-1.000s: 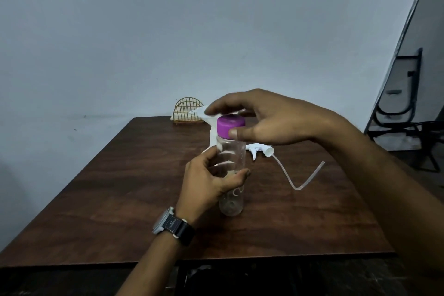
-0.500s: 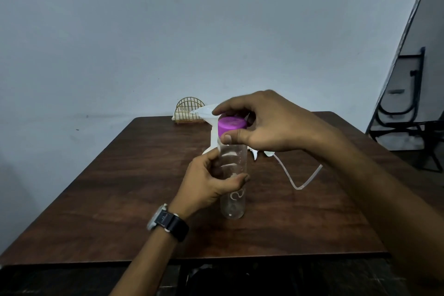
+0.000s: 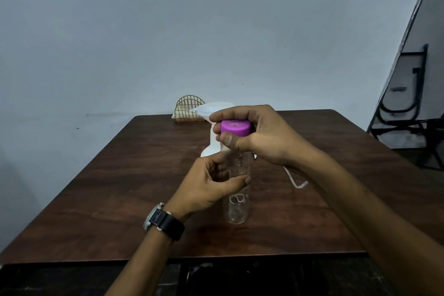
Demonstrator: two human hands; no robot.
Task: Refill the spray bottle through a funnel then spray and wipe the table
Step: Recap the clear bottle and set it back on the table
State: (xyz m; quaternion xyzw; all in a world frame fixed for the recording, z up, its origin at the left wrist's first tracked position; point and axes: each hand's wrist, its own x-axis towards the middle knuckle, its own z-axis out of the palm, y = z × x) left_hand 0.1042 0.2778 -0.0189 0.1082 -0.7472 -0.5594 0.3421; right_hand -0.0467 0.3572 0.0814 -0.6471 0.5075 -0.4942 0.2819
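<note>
A clear plastic bottle (image 3: 236,209) stands upright on the dark wooden table (image 3: 125,190). My left hand (image 3: 211,185) grips its middle, thumb across the front. The purple cap (image 3: 235,127) sits on the bottle's top, and my right hand (image 3: 259,134) pinches it between thumb and curled fingers. Behind them stands a white spray bottle (image 3: 209,149) with a white funnel (image 3: 211,108) in its neck. The sprayer's dip tube (image 3: 296,181) lies on the table to the right; its trigger head is hidden behind my right hand.
A gold wire napkin holder (image 3: 188,108) stands at the table's far edge against the grey wall. A black metal chair frame (image 3: 406,103) is off to the right, beyond the table. The table's front edge runs just under my forearms.
My right hand has come down lower over the purple cap and its fingers have shifted round it. The left hand keeps its hold on the bottle, which stands in the same place.
</note>
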